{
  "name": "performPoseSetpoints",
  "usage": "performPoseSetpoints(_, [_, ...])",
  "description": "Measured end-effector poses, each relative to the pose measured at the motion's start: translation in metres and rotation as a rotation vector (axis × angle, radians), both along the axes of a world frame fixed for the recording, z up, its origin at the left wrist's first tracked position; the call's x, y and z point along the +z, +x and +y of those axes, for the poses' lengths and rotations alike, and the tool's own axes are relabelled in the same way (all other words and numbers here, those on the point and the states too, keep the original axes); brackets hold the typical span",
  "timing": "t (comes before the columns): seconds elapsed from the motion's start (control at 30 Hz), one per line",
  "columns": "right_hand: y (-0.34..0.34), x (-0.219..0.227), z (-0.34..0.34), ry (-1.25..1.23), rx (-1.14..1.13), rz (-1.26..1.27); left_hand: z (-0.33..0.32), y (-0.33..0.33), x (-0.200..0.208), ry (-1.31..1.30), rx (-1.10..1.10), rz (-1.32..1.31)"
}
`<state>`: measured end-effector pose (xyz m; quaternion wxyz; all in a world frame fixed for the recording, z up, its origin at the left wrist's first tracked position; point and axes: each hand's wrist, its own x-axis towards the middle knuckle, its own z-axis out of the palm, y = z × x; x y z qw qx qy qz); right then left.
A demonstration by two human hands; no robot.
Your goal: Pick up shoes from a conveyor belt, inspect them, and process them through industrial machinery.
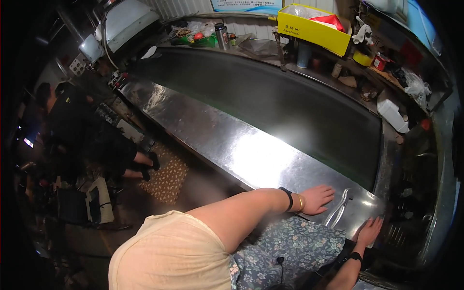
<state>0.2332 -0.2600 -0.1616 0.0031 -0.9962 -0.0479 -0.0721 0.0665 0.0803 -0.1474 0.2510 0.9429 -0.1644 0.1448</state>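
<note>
My left hand rests on the shiny steel ledge, its fingers stretched toward the right; nothing is in it. At the ledge's right end lies my right hand, palm down with fingers extended, also holding nothing that I can see. Between the two hands lies a slim, long-handled silver metal tool, like tongs or pliers; neither hand touches it. Beyond the ledge stretches a wide dark belt-like surface, with a bright glare on the steel in front of it.
A yellow box with a red item stands on the back shelf. Along the far edge are a dark thermos and a blue cup. A white jug stands at right. Another person is at left, near a spotted mat.
</note>
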Motion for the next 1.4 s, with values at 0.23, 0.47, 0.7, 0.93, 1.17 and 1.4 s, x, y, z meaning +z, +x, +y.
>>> performPoseSetpoints(0.23, [0.001, -0.006, -0.003, 0.065, 0.031, -0.059, 0.001, 0.000, -0.001, 0.009, 0.001, 0.016])
performPoseSetpoints(0.47, [-0.001, -0.003, -0.002, 0.075, 0.010, -0.059, 0.002, -0.002, 0.007, 0.007, -0.009, 0.037])
performPoseSetpoints(0.7, [-0.004, -0.001, 0.001, 0.103, 0.019, -0.067, 0.000, -0.003, 0.006, 0.036, 0.017, 0.011])
performPoseSetpoints(0.93, [-0.002, -0.001, -0.001, 0.114, 0.016, -0.078, -0.001, -0.001, 0.011, 0.050, 0.002, 0.045])
performPoseSetpoints(1.17, [-0.002, -0.001, 0.004, 0.125, 0.039, -0.090, 0.001, -0.003, 0.004, 0.058, 0.026, 0.027])
performPoseSetpoints(1.4, [-0.010, -0.005, 0.006, 0.168, 0.091, -0.184, 0.006, -0.007, 0.003, 0.019, -0.005, 0.016])
